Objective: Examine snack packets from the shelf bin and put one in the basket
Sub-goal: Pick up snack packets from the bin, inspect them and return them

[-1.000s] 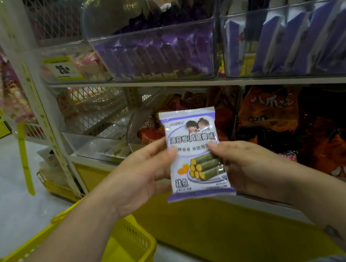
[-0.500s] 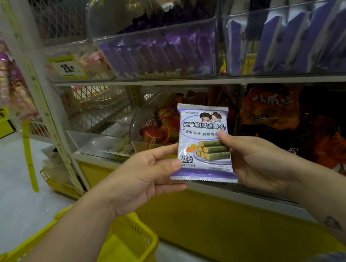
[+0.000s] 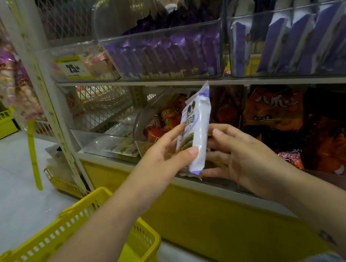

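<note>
Snack packet (image 3: 198, 127) pinched edge-on between thumb and fingers of the left hand (image 3: 162, 157), long axis near upright, before shelved red packets (image 3: 165, 118), right hand (image 3: 238, 154) loosely spread just behind it, yellow basket (image 3: 72, 246) down-left, nearer the left hand.

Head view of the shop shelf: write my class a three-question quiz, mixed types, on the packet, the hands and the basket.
1. True or false: the snack packet lies inside the yellow basket.
2. The packets in the clear bin directly above the held packet are mostly: A green, B purple, C orange.
3. Complete: the hand nearer the basket is the ____ hand.
Key: 1 false, the left hand holds it up in front of the shelf; 2 B; 3 left.
</note>
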`<action>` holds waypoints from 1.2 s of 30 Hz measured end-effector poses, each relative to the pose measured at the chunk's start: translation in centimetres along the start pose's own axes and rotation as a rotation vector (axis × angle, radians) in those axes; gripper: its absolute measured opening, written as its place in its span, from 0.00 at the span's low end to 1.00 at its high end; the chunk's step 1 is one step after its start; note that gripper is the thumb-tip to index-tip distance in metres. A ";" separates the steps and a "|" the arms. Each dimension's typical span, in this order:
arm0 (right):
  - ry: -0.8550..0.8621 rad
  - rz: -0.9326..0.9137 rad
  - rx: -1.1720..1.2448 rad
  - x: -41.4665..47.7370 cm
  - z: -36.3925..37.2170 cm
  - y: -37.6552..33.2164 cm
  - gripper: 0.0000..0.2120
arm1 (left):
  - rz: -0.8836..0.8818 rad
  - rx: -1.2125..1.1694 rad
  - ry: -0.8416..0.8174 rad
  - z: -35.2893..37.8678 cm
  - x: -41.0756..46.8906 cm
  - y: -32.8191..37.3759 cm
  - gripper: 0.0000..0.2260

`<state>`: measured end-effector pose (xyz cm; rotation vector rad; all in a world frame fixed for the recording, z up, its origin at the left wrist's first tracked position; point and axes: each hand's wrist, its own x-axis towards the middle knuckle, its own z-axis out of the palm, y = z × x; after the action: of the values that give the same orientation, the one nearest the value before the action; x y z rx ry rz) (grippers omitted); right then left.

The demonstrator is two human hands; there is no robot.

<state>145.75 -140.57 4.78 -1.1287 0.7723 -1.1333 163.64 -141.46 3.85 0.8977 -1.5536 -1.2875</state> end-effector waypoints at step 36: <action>0.099 -0.463 -1.039 -0.3 -1.4 -0.5 0.32 | 0.240 0.194 0.059 -2.4 0.3 0.6 0.14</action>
<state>144.21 -140.72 4.85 -2.2114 1.2790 -1.1741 165.86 -142.40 4.64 0.8317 -1.7026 -0.9452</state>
